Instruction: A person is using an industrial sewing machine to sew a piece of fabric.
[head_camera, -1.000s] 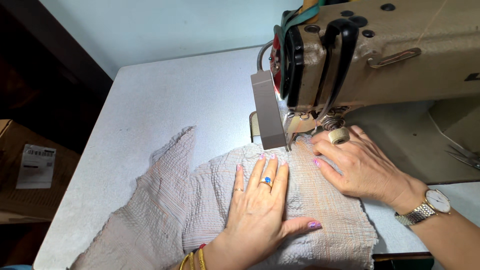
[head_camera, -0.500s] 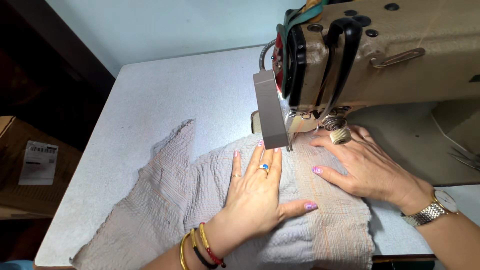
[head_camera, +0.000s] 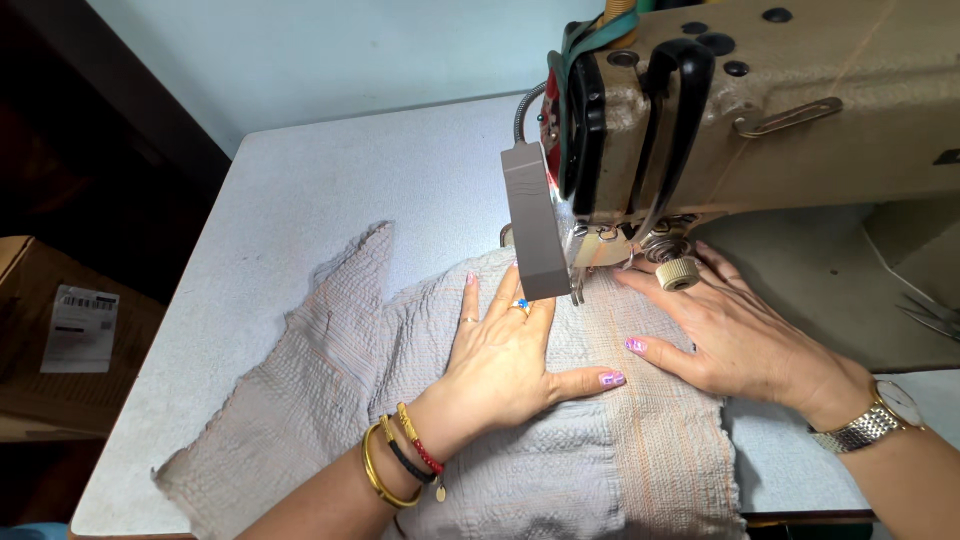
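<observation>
Both hands are down flat on the crinkled grey fabric (head_camera: 560, 470) at the sewing machine (head_camera: 760, 110). The left hand (head_camera: 505, 360) lies palm down with fingers spread and straight, thumb stretched out to its right, gripping nothing, just pressing the cloth against the table (head_camera: 300, 190). Its fingertips sit right at the grey block on the machine head, just short of the needle area. The fabric runs beneath that palm and spills away to its left and back toward the wrist, where bangles (head_camera: 400, 460) ring the forearm. A ring (head_camera: 519, 305) shows on one finger. The right hand (head_camera: 745, 345) also rests open on the cloth, fingers reaching forward under the machine head beside the small knurled knob (head_camera: 677, 274), thumb pointing toward the left thumb, the two nearly meeting. Nothing pinched there either, as far as can be seen. A wristwatch (head_camera: 875, 420) sits on that wrist. The cloth's stitched band lies between the two hands.
</observation>
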